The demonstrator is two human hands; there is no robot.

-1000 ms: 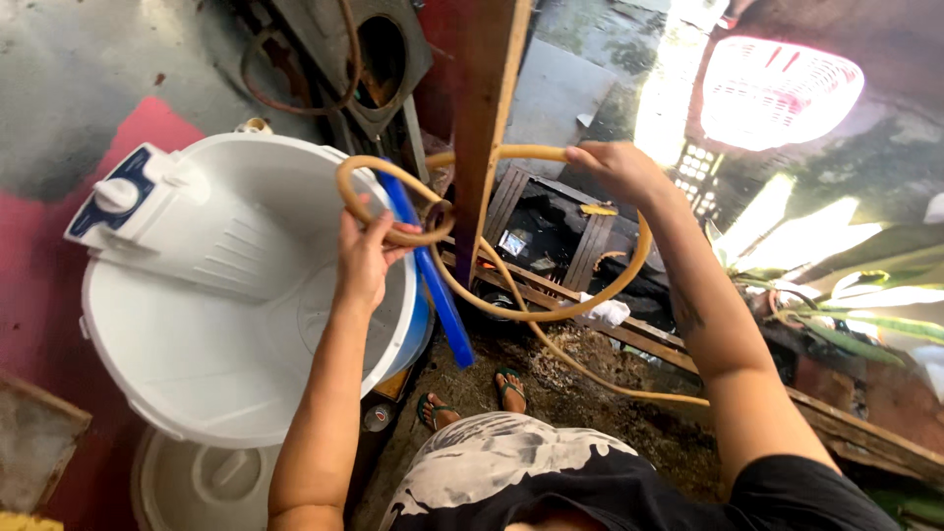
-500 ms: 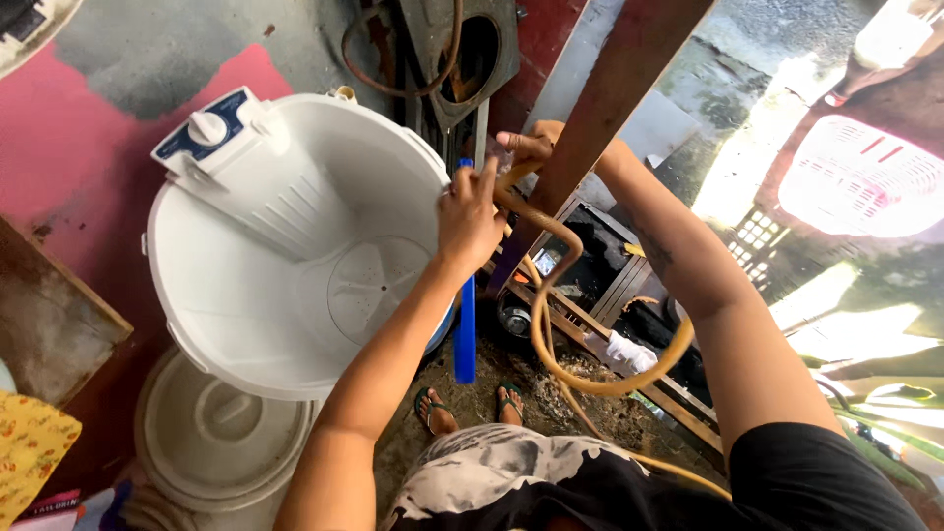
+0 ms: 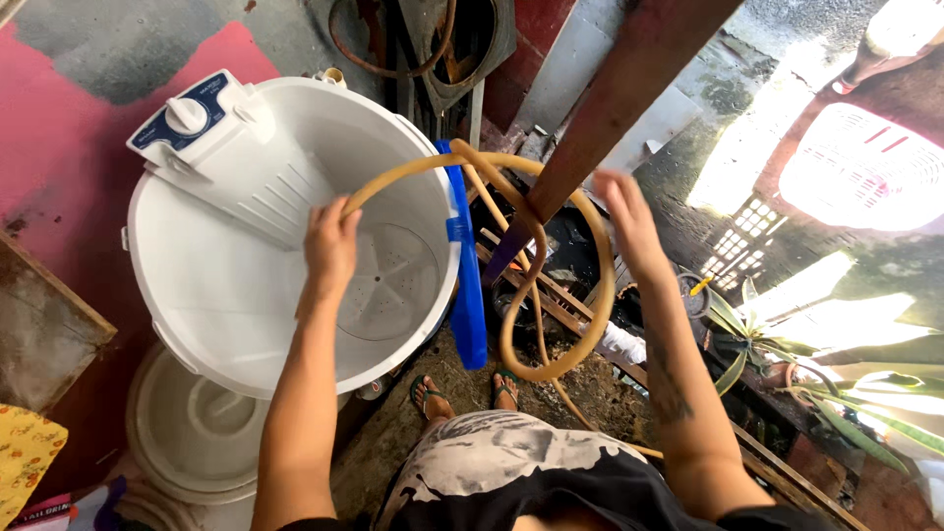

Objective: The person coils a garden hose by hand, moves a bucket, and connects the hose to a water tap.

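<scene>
Hose held looped over the washer tub

Hose [image 3: 551, 295], tan and rubbery, hangs in a loose loop between both hands, its free end over the white tub [image 3: 197, 295]. It looks light, limp and springy, best gripped near the end. Left hand [image 3: 329, 246] is closed around the end, which points down into the tub; right hand [image 3: 624, 221] lies along the loop's far side, fingers mostly straight. The loop's long axis runs toward the feet.

The washer tub [image 3: 246, 295] is sitting left of the post [image 3: 610, 128], with the hose [image 3: 551, 285] looping between them. A lid [image 3: 187, 433] is lying below the tub; a basket [image 3: 860, 167] is sitting far right.
</scene>
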